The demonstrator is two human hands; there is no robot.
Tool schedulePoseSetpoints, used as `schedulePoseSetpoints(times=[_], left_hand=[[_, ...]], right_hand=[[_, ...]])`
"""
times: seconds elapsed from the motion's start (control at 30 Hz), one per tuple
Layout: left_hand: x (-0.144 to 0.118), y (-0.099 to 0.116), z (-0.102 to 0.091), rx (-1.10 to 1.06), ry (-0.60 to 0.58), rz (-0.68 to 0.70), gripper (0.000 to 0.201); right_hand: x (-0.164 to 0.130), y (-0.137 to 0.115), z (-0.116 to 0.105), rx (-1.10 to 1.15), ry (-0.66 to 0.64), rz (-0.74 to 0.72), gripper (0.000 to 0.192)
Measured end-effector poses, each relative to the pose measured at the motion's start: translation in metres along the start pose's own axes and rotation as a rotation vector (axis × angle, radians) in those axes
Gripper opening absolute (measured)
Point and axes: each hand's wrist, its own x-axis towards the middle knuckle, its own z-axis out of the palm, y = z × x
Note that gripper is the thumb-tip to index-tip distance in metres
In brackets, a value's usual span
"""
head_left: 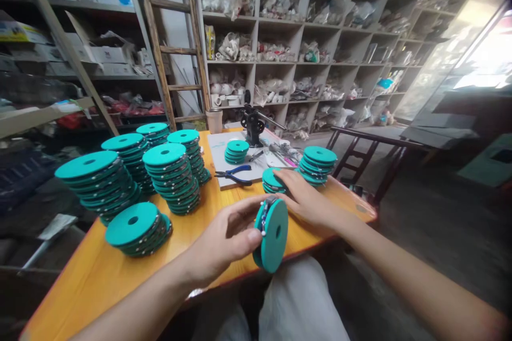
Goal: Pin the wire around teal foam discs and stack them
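Note:
My left hand (228,237) grips a teal disc spool (274,234) held on edge over the near edge of the orange table (104,272); a thin line with small beads runs around its rim. My right hand (306,200) lies beside it, fingers touching the spool's top and resting next to a short stack of teal discs (271,180). Whether the right hand grips anything is unclear.
Tall stacks of teal discs (172,176) crowd the table's left half, with a low leaning pile (138,228) in front. Blue-handled pliers (234,174), a small stack (237,151) and a black tool (254,125) sit on a grey board. Another stack (318,164) stands right. Shelves and a ladder stand behind.

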Motion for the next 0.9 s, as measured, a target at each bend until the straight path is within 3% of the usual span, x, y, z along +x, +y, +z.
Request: schedulePoseSetpoints(times=[0.13, 0.2, 0.27, 0.37, 0.47, 0.53, 0.67, 0.77, 0.9], left_hand=[[-0.012, 0.002, 0.000, 0.018, 0.034, -0.017, 0.057], [-0.020, 0.016, -0.006, 0.188, 0.060, 0.012, 0.058], [-0.035, 0.039, -0.019, 0.520, 0.114, 0.055, 0.055], [-0.067, 0.079, -0.050, 1.118, 0.342, 0.047, 0.049], [-0.100, 0.103, -0.079, 1.499, 0.663, 0.007, 0.048], [-0.113, 0.102, -0.094, 1.618, 0.643, -0.064, 0.053], [-0.116, 0.079, -0.106, 1.731, 0.457, -0.164, 0.055], [-0.114, 0.070, -0.107, 1.685, 0.384, -0.232, 0.054], [-0.119, 0.075, -0.109, 1.608, 0.357, -0.265, 0.056]], right_hand=[[0.002, 0.002, 0.004, -0.045, -0.015, 0.015, 0.042], [0.004, 0.002, 0.004, -0.060, -0.014, 0.015, 0.038], [0.006, 0.003, 0.004, -0.065, -0.012, 0.006, 0.036], [0.009, 0.005, 0.005, -0.063, -0.009, -0.019, 0.033], [0.011, 0.008, 0.007, -0.057, 0.008, -0.050, 0.032], [0.012, 0.009, 0.007, -0.058, 0.036, -0.071, 0.032], [0.011, 0.008, 0.005, -0.078, 0.101, -0.104, 0.034], [0.004, 0.001, 0.000, -0.082, 0.125, -0.124, 0.035], [-0.010, -0.014, -0.008, -0.071, 0.131, -0.161, 0.033]])
